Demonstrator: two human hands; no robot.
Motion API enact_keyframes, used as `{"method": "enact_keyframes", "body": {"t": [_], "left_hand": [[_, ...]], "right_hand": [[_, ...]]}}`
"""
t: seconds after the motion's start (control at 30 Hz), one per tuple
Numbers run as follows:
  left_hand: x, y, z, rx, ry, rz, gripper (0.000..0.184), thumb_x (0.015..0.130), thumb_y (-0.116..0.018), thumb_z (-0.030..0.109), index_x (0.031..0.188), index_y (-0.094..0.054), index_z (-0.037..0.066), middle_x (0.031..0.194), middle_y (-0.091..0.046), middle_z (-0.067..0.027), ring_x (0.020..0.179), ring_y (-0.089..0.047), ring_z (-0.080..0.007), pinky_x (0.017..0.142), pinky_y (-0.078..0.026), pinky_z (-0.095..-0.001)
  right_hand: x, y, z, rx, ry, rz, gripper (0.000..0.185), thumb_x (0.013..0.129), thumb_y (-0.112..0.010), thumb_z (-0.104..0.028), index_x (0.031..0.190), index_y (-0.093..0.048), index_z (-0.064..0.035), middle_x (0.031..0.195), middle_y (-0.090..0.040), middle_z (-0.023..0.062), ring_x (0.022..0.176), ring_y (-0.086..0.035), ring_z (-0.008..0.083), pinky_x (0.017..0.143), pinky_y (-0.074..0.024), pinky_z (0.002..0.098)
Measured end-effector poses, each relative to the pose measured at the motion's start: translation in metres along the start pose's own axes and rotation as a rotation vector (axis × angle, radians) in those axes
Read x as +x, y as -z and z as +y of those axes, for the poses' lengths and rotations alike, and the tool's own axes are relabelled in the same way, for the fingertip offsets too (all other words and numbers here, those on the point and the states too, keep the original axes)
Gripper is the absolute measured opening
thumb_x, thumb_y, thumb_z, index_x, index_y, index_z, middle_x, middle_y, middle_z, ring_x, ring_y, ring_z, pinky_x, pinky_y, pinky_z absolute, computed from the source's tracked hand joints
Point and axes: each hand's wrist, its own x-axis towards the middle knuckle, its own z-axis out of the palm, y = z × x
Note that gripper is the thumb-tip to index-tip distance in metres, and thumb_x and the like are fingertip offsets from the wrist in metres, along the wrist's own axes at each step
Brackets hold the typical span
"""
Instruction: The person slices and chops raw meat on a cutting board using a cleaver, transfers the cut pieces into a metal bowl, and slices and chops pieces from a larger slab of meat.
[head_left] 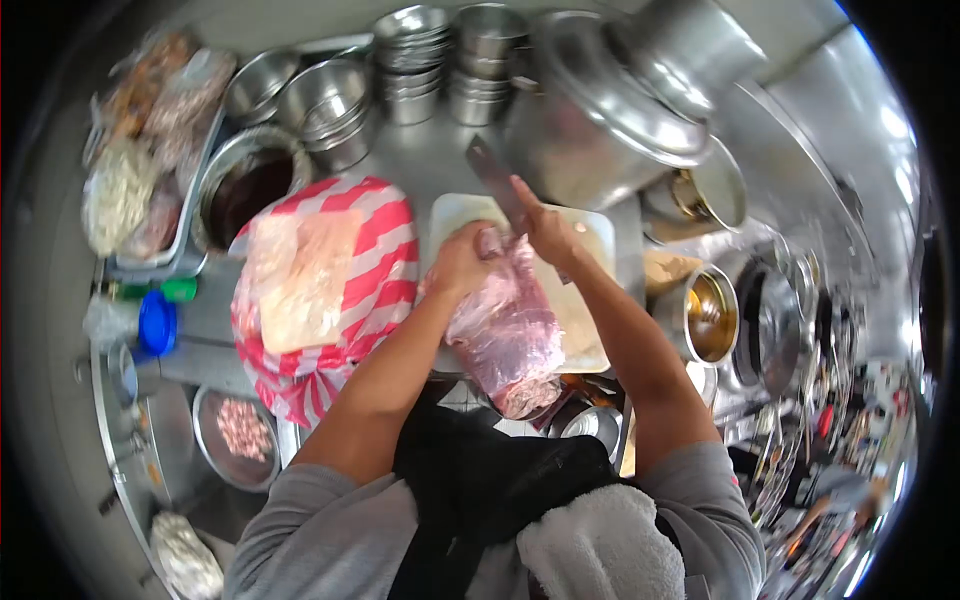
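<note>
1. The meat (512,325) lies along the middle of the board (580,325), its near end hanging out past the board's near edge.
2. The left hand (462,262), over the board's left half, is closed on the meat's far end, fingers curled about it; the meat stretches from this hand back toward the person.
3. The right hand (548,232), above the board's far right part, is wrapped round the handle of the knife (492,175), one finger laid along the blade. The meat lies just left of this hand and nearer the person.
4. The blade slants up and left, its tip past the board's far edge; whether its lower part touches the meat I cannot tell.
5. Left of the board, a pale slab (310,275) rests on a red-and-white striped bag (388,240).
6. Beyond the board, on the metal surface (425,150), stand stacked bowls (412,55) and a big lidded pot (575,150).
7. Right of the board is a pan (693,315) with yellowish liquid.
8. Well to the board's near left, a basin (207,430) holds small pink pieces (243,430).
</note>
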Motion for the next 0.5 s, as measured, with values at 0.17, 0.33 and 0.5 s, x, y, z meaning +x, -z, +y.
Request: {"method": "enact_keyframes", "body": {"t": [0.17,0.33,0.5], "left_hand": [[0.006,-0.022,-0.036,0.057,-0.174,-0.091,0.057,0.093,-0.083,0.018,0.145,-0.065,0.004,0.142,-0.070,-0.0192,0.135,-0.064,-0.0389,0.121,-0.047,-0.0457],[0.036,-0.049,-0.096,0.192,-0.369,-0.125,0.034,0.103,-0.071,0.016,0.132,-0.075,0.000,0.149,-0.065,-0.0210,0.139,-0.059,-0.0406,0.119,-0.047,-0.0487],[0.016,-0.045,-0.063,0.489,-0.414,-0.171,0.030,0.104,-0.068,0.019,0.125,-0.078,0.000,0.148,-0.064,-0.0215,0.138,-0.059,-0.0419,0.119,-0.046,-0.0511]], "right_hand": [[-0.148,0.017,0.001,-0.265,-0.374,-0.093,0.035,0.099,-0.058,-0.014,0.127,-0.075,-0.0015,0.102,-0.078,0.0273,0.093,-0.076,0.0433,0.085,-0.0582,0.0568],[-0.342,0.018,-0.009,0.032,-0.547,0.095,0.093,0.103,-0.050,-0.010,0.179,-0.006,-0.0401,0.105,-0.076,0.0349,0.092,-0.078,0.0486,0.081,-0.0611,0.0580],[-0.436,-0.019,-0.041,0.180,-0.723,0.176,0.089,0.107,-0.051,-0.014,0.179,-0.007,-0.0410,0.102,-0.076,0.0329,0.092,-0.078,0.0500,0.079,-0.0580,0.0603]]}}
